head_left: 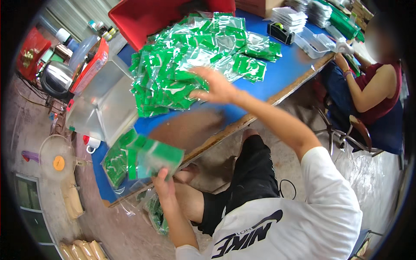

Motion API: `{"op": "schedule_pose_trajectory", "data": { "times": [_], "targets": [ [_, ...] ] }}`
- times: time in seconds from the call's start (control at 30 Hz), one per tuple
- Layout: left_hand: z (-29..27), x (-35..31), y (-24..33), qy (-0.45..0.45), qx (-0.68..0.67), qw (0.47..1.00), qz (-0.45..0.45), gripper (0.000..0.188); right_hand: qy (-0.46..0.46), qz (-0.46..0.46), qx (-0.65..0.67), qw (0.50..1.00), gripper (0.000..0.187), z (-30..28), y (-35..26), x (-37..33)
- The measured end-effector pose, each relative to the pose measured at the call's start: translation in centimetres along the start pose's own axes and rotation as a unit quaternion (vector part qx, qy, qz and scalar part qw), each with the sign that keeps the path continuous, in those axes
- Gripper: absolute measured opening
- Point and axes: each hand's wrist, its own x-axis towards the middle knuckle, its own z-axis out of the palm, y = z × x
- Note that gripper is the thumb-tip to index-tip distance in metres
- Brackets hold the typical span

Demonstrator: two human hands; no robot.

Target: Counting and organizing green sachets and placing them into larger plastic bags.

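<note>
My left hand [164, 184] is closed on several flat green-and-clear plastic packets [162, 156], held over the near left corner of the blue table [281, 80]. My right hand [214, 86] reaches over the near side of a large heap of similar packets [186, 60]. Its thumb and fingers are apart, with nothing visibly gripped. More packets lie in a smaller stack [116, 162] at the table's left end, partly behind those in my left hand.
A red bin [134, 21] stands behind the heap, a metal box-like tray [102, 99] left of it. A mug [92, 143] sits near the table's left edge. At right are a tape dispenser [279, 32], a clear plastic tray [313, 45] and a seated person [381, 86].
</note>
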Motion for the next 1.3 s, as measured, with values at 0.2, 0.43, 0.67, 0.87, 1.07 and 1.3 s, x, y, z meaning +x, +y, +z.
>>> {"op": "schedule_pose_trajectory", "data": {
  "times": [0.2, 0.43, 0.67, 0.87, 1.07, 1.3],
  "targets": [
    [0.1, -4.8, -0.8, 0.056, -0.322, 0.938, -0.114, 0.057, -0.098, 0.06, -0.314, 0.942, 0.098, 1.2, 10.9, 1.6],
    [-0.1, -7.9, -2.7, 0.079, -0.389, 0.897, -0.194, 0.048, -0.064, 0.188, -0.291, 0.936, 0.097, 8.5, 1.3, -2.6],
    [3.5, -7.1, -2.4, 0.107, -0.297, 0.916, -0.247, 0.056, 0.151, 0.32, -0.038, 0.935, 0.066, 11.1, -0.6, -1.3],
    [3.9, -8.2, -2.2, 0.128, -0.309, 0.917, -0.218, 0.067, 0.002, 0.238, 0.113, 0.965, 0.046, 0.3, -6.4, -6.5],
    [4.6, -7.7, -2.7, 0.098, -0.251, 0.942, -0.201, 0.071, -0.221, -0.093, -0.117, 0.964, 0.044, 2.1, -9.5, -10.7],
    [3.3, -9.0, -1.4, 0.114, -0.284, 0.922, -0.238, 0.083, -0.134, -0.018, -0.11, 0.985, 0.058, 4.4, -8.2, -8.4]
  ]
}}
